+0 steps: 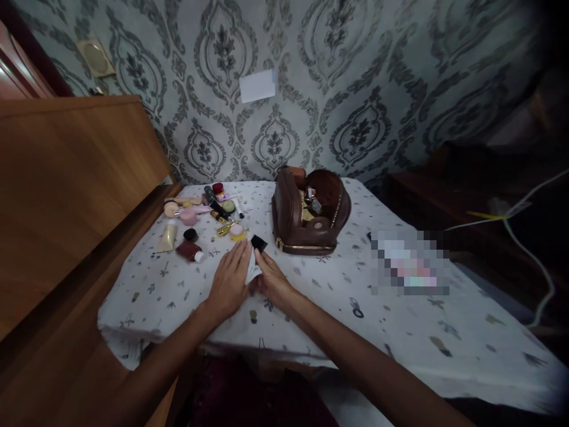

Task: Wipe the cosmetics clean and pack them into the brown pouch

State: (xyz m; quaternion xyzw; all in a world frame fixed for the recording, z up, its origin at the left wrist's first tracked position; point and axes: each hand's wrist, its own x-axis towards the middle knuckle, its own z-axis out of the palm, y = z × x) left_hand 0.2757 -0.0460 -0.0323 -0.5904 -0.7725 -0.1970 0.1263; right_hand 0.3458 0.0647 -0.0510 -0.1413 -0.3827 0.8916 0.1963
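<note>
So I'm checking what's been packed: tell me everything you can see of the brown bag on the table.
The brown bag looks like glossy leather, rounded, with a gold zip along its lower edge. It stands on the white patterned tablecloth near the wall, its top gaping open toward the camera, with several small items inside, too small to identify. Neither hand touches it; the small black item lies just to its left.

A small white cloth or tissue [252,271] lies crumpled on the desk's patterned white covering, pinched between the two hands: the left hand [230,283] rests flat with its fingers against the cloth's left side, and the right hand [272,280] presses on it from the right. A small black square object [258,242] sits tilted just beyond the cloth, touching the right hand's fingertips.
</note>
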